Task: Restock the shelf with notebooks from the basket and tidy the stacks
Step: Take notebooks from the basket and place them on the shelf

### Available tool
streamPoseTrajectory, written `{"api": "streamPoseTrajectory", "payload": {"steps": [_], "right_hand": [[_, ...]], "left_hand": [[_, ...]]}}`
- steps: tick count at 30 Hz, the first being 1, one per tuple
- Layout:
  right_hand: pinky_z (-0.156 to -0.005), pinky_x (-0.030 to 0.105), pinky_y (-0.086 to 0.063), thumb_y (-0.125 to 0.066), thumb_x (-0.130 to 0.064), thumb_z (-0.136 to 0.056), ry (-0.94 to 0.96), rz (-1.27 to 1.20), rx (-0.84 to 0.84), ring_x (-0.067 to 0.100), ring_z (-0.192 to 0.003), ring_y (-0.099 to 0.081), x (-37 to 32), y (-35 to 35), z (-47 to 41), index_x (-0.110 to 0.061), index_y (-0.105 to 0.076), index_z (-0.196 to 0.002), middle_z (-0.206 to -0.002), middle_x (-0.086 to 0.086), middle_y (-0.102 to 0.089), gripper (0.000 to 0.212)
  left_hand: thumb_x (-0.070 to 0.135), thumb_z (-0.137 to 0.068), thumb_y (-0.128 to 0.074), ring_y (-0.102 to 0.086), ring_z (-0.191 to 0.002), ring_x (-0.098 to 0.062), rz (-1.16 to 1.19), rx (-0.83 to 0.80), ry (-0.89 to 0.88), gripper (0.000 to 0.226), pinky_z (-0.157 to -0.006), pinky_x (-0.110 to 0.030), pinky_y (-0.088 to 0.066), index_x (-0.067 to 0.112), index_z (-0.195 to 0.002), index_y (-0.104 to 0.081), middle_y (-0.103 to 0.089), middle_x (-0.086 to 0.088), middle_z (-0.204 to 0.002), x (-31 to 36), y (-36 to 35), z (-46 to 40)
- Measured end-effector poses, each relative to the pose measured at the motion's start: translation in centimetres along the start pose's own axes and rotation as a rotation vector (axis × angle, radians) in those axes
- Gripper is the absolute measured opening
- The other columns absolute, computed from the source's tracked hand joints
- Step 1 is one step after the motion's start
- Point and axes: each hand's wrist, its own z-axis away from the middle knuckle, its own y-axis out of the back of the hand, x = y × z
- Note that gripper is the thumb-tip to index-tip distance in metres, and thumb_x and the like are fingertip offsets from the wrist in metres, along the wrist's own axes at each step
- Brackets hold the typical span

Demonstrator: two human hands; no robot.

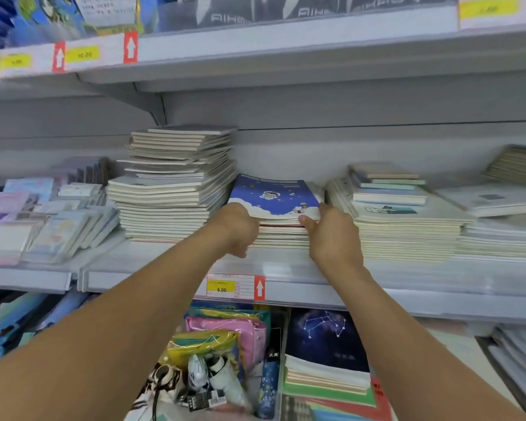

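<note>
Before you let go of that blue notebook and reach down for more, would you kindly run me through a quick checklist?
1. Both hands on the middle stack: left hand and right hand hold its front corners. Ok.
2. Blue notebook lies flat on top. Ok.
3. Middle stack squared: front edges look roughly even; back hidden. Cannot tell.
4. Tall stack to the left tidy: upper notebooks skewed and overhanging. Not ok.
5. Right stack tidy: small notebooks lie askew on top. Not ok.
6. More notebooks below to restock. Ok.

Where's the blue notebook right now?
Head view, centre: blue notebook tops the short middle-shelf stack, between tall left stack and right stack, both hands gripping it.
</note>
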Motion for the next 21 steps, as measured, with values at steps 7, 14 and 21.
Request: {"api": "streamPoseTrajectory", "payload": {"steps": [7,14,21], "right_hand": [[-0.062,0.034,-0.038,-0.052,-0.044,-0.099,0.353,0.204,0.334,0.035,-0.082,-0.063,-2.5,1.3,4.1,-0.011,-0.065,-0.105,-0.112,0.009,-0.06,0.036],[-0.053,0.036,-0.035,-0.055,-0.031,-0.099,0.708,-0.279,-0.397,0.019,-0.054,-0.046,-0.4,-8.8,20.3,-0.014,-0.049,-0.061,-0.055,-0.004,-0.047,0.042],[-0.099,0.038,-0.049,-0.089,-0.053,-0.064,0.049,0.441,-1.433,0.028,-0.122,-0.055,14.6,-20.5,35.4,-0.006,-0.043,-0.141,-0.141,0.011,-0.05,0.102]], "left_hand": [[0.033,-0.09,-0.062,-0.063,-0.082,-0.021,-0.333,0.127,-0.454,0.016,-0.076,-0.034,-0.052,0.018,-0.086,-0.068,-0.069,0.0,-0.086,-5.7,2.7,3.5],[0.034,-0.088,-0.067,-0.062,-0.07,-0.008,-0.373,-0.233,-0.306,0.013,-0.067,-0.025,-0.046,0.021,-0.089,-0.069,-0.065,0.01,-0.077,-18.5,4.9,15.2],[0.054,-0.089,-0.054,-0.052,-0.091,-0.012,-0.751,-0.841,-0.093,0.048,-0.092,-0.028,-0.043,0.026,-0.128,-0.057,-0.063,0.004,-0.119,-23.7,3.6,19.0]]}}
